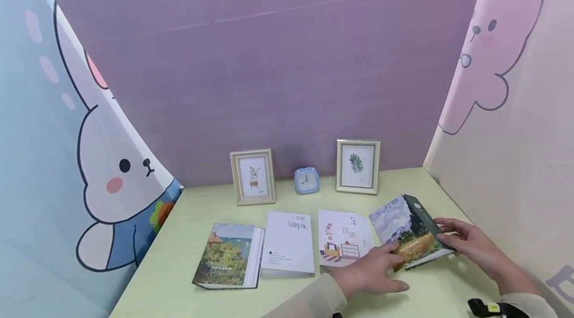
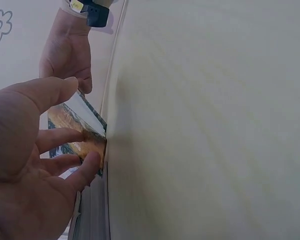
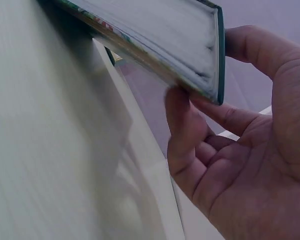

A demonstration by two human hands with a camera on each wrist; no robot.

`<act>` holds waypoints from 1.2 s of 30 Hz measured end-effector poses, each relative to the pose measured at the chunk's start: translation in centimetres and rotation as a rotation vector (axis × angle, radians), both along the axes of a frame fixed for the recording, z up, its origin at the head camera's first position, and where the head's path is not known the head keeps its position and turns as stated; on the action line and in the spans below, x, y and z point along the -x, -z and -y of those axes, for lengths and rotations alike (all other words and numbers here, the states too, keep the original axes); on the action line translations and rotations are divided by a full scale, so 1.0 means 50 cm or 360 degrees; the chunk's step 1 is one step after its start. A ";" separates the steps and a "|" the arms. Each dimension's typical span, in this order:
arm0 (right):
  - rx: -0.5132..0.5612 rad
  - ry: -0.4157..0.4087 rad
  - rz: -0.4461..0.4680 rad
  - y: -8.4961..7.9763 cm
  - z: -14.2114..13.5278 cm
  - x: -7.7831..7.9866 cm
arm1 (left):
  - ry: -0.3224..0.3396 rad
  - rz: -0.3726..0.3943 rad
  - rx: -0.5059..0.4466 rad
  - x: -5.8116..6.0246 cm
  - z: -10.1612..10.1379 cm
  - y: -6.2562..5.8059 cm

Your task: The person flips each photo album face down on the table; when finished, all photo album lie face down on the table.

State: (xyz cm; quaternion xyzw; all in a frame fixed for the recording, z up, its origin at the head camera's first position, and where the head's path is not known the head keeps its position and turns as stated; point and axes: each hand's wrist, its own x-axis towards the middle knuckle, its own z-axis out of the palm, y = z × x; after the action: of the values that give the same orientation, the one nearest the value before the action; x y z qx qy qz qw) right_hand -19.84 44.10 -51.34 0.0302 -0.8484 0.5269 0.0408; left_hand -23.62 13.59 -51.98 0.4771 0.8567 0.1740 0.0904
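Observation:
A thick photo album [image 1: 414, 236] with a painted landscape cover and dark spine is tilted at the right end of the row, its right side raised off the table. My right hand [image 1: 471, 245] grips its spine side; the right wrist view shows thumb and fingers on opposite faces of the album [image 3: 155, 35]. My left hand [image 1: 372, 270] touches the album's lower left corner with loosely extended fingers, its thumb held apart from the cover in the left wrist view. A white album [image 1: 343, 238] with a furniture drawing lies just left of it, partly behind my left hand.
A white album [image 1: 287, 243] with grey lettering and another landscape photo album [image 1: 228, 255] lie further left on the pale yellow table [image 1: 161, 273]. Behind them stand two picture frames [image 1: 253, 177] and a blue clock [image 1: 307, 180]. Printed fabric walls [image 1: 515, 183] enclose the table.

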 end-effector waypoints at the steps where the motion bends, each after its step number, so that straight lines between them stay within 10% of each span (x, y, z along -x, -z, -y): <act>1: -0.0041 0.0014 0.0004 0.001 0.000 0.000 | -0.0001 -0.0012 0.0003 -0.001 0.000 0.000; 11: -0.0376 0.0066 0.0199 -0.001 -0.003 0.001 | -0.0012 -0.0102 0.0104 -0.008 -0.004 -0.001; 36: -0.0593 0.0055 0.0264 0.022 -0.007 0.016 | 0.0016 -0.0045 0.0075 -0.005 -0.004 -0.006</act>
State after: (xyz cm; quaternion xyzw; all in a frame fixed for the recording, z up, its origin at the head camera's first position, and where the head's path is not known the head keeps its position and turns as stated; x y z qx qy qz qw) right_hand -20.64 44.44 -52.45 -0.0209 -0.9321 0.3606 -0.0265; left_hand -23.38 13.81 -51.70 0.4816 0.8593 0.1465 0.0903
